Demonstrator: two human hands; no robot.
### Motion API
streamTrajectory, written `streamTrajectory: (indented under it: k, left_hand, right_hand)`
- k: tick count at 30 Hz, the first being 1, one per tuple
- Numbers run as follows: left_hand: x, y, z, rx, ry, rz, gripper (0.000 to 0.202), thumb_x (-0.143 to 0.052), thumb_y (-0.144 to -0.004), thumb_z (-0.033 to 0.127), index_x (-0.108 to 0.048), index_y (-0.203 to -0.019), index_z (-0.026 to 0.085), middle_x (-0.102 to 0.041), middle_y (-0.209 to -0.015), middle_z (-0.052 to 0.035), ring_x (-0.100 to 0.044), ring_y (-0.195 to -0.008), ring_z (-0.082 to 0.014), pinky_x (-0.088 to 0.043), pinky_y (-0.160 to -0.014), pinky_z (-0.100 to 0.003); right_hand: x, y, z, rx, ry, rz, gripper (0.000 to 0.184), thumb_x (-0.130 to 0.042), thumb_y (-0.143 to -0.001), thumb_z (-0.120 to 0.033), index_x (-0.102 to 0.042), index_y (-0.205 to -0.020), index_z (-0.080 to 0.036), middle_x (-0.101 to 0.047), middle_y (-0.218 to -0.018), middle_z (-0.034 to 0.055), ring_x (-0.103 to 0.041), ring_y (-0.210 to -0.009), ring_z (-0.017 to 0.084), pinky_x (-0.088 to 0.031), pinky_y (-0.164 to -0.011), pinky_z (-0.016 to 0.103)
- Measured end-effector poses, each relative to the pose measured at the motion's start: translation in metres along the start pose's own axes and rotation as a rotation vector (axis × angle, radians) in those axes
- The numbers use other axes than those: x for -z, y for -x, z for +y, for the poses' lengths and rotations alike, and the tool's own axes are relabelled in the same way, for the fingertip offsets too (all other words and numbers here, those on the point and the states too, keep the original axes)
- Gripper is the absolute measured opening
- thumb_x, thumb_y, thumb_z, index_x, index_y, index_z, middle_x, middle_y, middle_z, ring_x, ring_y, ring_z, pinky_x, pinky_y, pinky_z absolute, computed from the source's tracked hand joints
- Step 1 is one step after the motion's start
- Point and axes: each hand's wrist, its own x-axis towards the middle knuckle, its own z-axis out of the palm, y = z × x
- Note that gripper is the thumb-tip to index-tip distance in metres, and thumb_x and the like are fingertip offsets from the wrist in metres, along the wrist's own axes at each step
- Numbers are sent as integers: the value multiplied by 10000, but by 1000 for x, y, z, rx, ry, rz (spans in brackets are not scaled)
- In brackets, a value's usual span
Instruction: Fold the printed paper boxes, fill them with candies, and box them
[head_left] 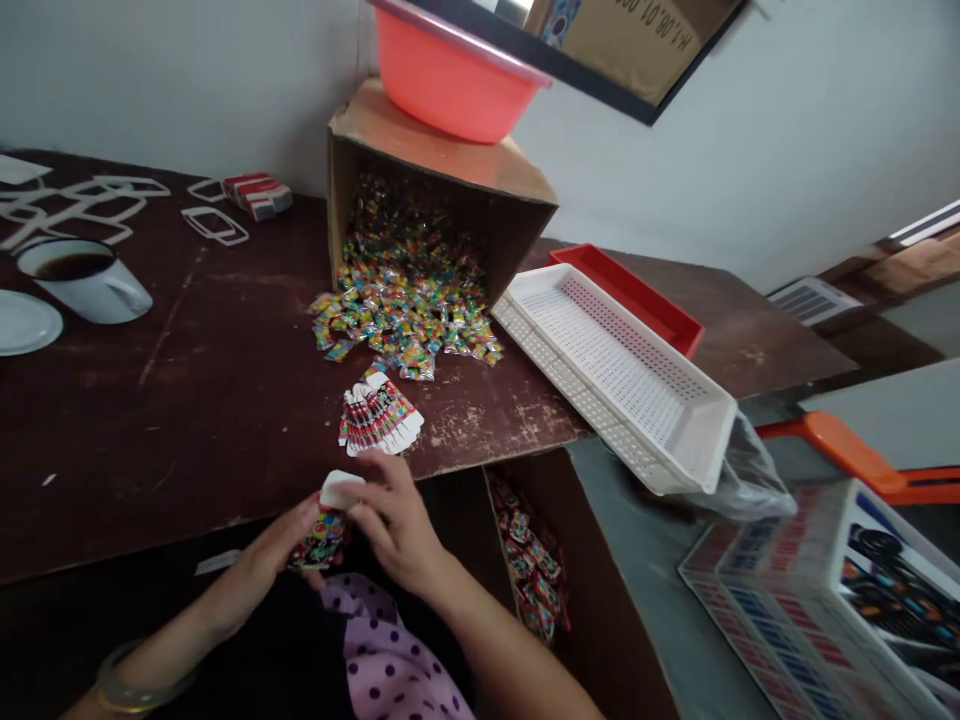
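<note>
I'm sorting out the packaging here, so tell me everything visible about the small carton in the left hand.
The small carton looks like printed cardboard, its face multicoloured with dark patches, with what appears to be a white flap at its upper end. It is tilted in the left hand, by the near edge of the brown table. The right hand has its fingers at the flap; blur hides exact contact and any lettering.

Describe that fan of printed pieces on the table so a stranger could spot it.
On the dark table, find the cardboard box lying on its side with shiny wrapped packets spilling out. In front of that spill, near the right hand, lies the fan of printed pieces. Unlike the jumbled packets, these overlap in a neat spread with white ends.
</note>
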Motion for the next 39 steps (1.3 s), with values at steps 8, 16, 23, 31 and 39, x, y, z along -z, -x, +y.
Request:
streamTrajectory:
  k: [8, 16, 23, 31, 39]
  left_hand:
    - [3, -4, 7, -19, 41, -31, 385, -657, -812, 522, -772, -926, 173, -791, -811, -73, -681, -817, -299, -583, -580, -351]
    - [3, -4, 11, -142, -166, 22, 331, -725, -746, 366, -774, -1046, 234, -788, -984, -29, -656, -853, -269, -543, -672, -300]
    - [10, -11, 2, -6, -45, 123, 310, -709, -745, 397, -779, -975, 201, -777, -1005, -83, -654, -932, -317, -549, -724, -378]
    - [7, 0, 2, 45, -106, -119, 443, -736, -786, 456, -718, -1179, 252, -762, -1015, -37, -633, -780, -219, -515, -804, -362]
    - [-8, -9, 12, -45, -351, -213, 359, -678, -843, 444, -739, -1150, 269, -746, -1080, -43, -613, -939, -276, -542, -762, -335]
  right_hand:
    - [-26, 10, 18, -687, -1056, -55, 402, -857, -630, -350, -683, -935, -154, -644, -788, -3, -590, -574, 90, -535, -616, 251]
    - [-17, -8, 0, -184, -220, -63, 234, -616, -853, -191, -729, -1056, -221, -665, -969, 40, -633, -800, 126, -539, -763, 258]
    - [-12, -6, 5, -12, -47, -196, 263, -552, -954, -301, -715, -1148, -228, -707, -1103, 62, -657, -1015, 154, -514, -917, 279]
    - [-10, -1, 15, -81, -154, -98, 228, -629, -915, -337, -756, -1063, -219, -746, -991, 62, -684, -895, 160, -534, -845, 293]
    - [-9, 18, 24, -184, -214, 43, 202, -656, -891, -376, -778, -976, -239, -767, -933, 46, -716, -852, 168, -559, -806, 287]
